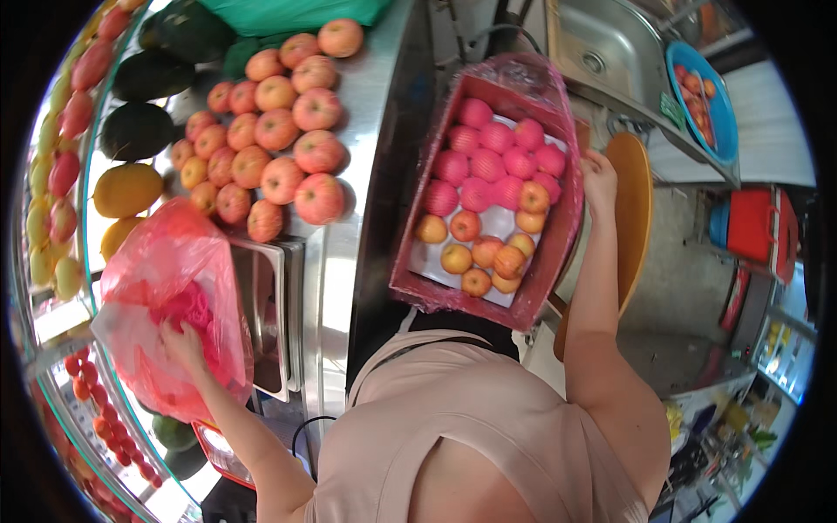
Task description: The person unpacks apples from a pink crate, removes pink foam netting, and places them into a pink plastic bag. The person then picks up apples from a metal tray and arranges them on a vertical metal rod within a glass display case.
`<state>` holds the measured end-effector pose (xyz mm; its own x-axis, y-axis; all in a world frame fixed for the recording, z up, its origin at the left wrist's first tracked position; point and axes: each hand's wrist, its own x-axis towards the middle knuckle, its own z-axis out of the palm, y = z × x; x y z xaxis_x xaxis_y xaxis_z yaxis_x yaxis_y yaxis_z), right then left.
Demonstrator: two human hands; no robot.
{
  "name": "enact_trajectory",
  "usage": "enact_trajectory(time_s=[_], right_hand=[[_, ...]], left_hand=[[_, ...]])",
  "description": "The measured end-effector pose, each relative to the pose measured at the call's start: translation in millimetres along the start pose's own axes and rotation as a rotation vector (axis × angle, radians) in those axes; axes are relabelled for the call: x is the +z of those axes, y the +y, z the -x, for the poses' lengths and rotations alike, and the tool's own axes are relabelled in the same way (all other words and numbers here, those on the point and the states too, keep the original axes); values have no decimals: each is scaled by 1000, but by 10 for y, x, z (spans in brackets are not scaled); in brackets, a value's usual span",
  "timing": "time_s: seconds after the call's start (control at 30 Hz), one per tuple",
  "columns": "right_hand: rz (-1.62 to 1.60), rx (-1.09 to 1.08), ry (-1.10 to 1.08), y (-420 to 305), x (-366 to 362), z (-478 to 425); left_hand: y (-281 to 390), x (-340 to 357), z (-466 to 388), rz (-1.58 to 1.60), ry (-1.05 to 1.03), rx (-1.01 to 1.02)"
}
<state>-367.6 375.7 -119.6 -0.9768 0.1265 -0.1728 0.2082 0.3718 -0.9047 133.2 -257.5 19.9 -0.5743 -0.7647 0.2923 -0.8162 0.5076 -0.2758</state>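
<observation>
My left hand (pixel 183 343) reaches into a translucent red plastic bag (pixel 229 287) at the counter's left, touching pink foam netting (pixel 189 307) inside; whether its fingers grip the netting is unclear. My right hand (pixel 596 173) is at the right rim of a red box (pixel 409 255) lined with plastic film, fingers bent; its grip cannot be made out. In the box lie several apples in pink foam nets (pixel 487 165) and several bare apples (pixel 456 259) on white sheeting. Rows of bare apples (pixel 281 180) stand on the metal counter (pixel 373 85), left of the box.
Dark green melons (pixel 137 131) and yellow melons (pixel 127 190) line the glass at left. Metal trays (pixel 281 314) sit beside the bag. A steel sink (pixel 614 39), a blue basin (pixel 726 118) of fruit and a round yellow-brown stool seat (pixel 634 216) are at right.
</observation>
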Motion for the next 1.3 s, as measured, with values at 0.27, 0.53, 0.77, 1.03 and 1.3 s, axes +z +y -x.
enact_trajectory(time_s=[0.27, 0.53, 0.77, 1.03, 1.3], right_hand=[[494, -173, -377, 489, 661, 126], [1350, -813, -303, 803, 1682, 773], [1336, -960, -353, 872, 1652, 671], [1297, -799, -403, 874, 1449, 745], [911, -782, -554, 628, 1257, 689]], left_hand=[[1067, -928, -34, 319, 651, 32], [2647, -1206, 241, 732, 473, 611], [3261, -1067, 698, 1055, 101, 779], [3566, -993, 1073, 1181, -151, 806], [3740, -914, 1190, 1186, -357, 839]])
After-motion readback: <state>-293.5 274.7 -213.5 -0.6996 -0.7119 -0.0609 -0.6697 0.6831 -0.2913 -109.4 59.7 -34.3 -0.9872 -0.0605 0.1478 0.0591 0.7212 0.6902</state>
